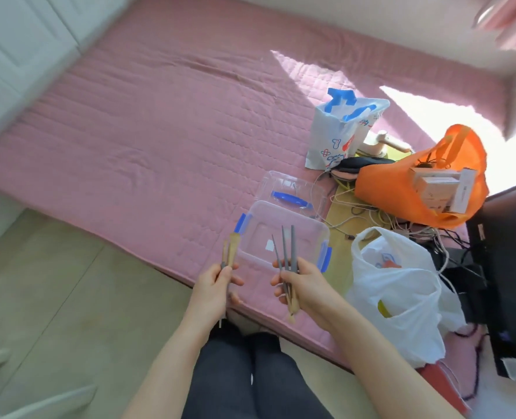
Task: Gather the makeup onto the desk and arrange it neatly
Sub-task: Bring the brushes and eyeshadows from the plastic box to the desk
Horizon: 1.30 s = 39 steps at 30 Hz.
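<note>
Makeup brushes [287, 252]: several grey-handled ones clasped in right hand [303, 282], fingers curled around them, above clear plastic box [281, 234] on pink mattress [160, 131]. Left hand [217, 282] fingers closed on two more brushes [231, 249], beside box.

Pink bed carrying boxes and bags near its right edge

A bed [166, 122] with a pink quilted cover is lying low over the pale floor [54, 282], and sunlight is falling on its far right part. A clear plastic box with blue clips [284, 234] is sitting near the front edge, with its clear lid with a blue handle [290, 192] lying just behind it. Further right, a white paper bag with blue print [338, 131] is standing upright, an orange bag [402, 189] holding small cartons is leaning open, and a white plastic bag [402, 285] is resting at the edge. Tangled cables [371, 216] are lying between these bags.
</note>
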{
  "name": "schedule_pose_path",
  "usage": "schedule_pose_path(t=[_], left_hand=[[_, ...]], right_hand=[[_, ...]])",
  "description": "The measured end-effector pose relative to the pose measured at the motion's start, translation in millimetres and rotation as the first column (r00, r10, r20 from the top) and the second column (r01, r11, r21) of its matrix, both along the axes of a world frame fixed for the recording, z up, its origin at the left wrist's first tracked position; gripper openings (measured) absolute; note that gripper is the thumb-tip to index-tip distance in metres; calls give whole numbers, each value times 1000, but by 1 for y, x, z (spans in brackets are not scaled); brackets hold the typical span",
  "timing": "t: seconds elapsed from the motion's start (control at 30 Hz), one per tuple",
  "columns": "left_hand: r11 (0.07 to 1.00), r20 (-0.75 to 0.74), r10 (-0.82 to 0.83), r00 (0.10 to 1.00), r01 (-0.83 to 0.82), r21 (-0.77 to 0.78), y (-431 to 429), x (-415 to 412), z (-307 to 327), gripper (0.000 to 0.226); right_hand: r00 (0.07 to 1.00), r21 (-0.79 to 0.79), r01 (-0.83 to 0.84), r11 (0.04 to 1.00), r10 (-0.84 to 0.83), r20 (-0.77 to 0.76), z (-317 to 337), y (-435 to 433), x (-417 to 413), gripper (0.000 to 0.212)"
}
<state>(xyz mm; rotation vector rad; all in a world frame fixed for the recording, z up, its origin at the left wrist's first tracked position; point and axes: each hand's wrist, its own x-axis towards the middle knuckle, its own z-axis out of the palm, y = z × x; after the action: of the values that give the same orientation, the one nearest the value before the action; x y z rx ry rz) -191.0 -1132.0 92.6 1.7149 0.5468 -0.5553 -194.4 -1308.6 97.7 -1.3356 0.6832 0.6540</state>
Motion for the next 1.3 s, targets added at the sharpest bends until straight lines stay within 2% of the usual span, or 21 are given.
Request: schedule_pose_path(t=[0.13, 0.37, 0.7, 0.93, 1.17, 1.3], left_hand=[[977, -59, 165, 985, -171, -124, 21, -32, 18, 21], [928, -39, 357, 933, -359, -99, 81, -74, 35, 23], [719, -63, 685, 725, -688, -97, 205, -125, 43, 24], [640, -26, 765, 643, -765, -66, 305, -153, 44, 24], [508, -28, 859, 511, -859, -62, 387, -178, 42, 22], [458, -41, 887, 460, -887, -59, 413, -182, 39, 21]], right_hand=[[994, -17, -112, 994, 112, -1, 14, 27, -20, 25], [939, -16, -343, 939, 342, -31, 36, 89, -36, 23], [850, -75, -526, 847, 527, -8, 48, 223, -21, 22], [769, -48, -638, 768, 639, -3, 51, 337, -30, 19], [700, -33, -714, 700, 714, 3, 47, 425, -34, 17], [670, -126, -729, 673, 739, 70, 43, 460, -27, 17]])
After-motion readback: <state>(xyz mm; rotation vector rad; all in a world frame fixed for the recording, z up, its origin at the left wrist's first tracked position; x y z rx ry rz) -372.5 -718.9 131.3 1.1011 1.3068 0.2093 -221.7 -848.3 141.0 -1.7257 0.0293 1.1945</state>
